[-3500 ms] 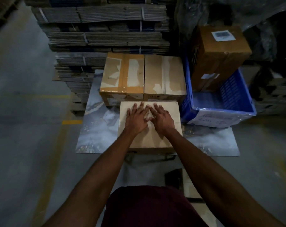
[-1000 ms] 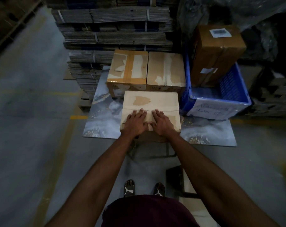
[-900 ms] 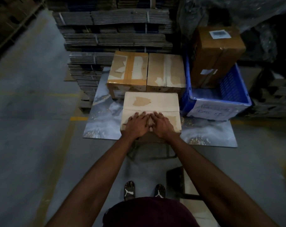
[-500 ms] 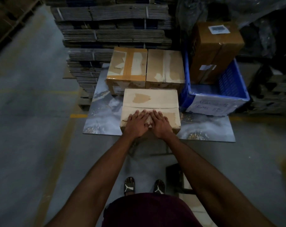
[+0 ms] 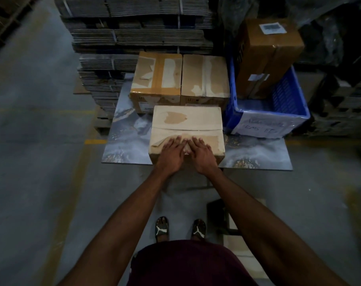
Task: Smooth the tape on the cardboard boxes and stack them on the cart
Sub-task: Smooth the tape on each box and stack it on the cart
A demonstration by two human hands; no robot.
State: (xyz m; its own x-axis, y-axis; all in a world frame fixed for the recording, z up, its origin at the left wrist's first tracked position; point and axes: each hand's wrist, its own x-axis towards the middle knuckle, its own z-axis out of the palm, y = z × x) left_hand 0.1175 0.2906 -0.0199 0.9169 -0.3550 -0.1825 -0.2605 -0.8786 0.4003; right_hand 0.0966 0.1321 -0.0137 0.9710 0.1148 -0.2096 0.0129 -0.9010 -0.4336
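1. Both hands flat, fingers straight and together: my left hand (image 5: pixel 171 152) and right hand (image 5: pixel 201 152) press side by side on the near half of the pale taped cardboard box (image 5: pixel 187 133), which sits on the marbled grey cart deck (image 5: pixel 126 147).
2. Risk: loose torn tape flap just left of my left fingers; a sideways push could crease it.
3. Risk: the box overhangs the near deck edge under my palms, so hard pressure may tip it.
4. Ahead of my fingertips: two brown taped boxes (image 5: pixel 157 79) close behind. Right: blue plastic crate (image 5: pixel 287 112) nearby. Left: bare deck.
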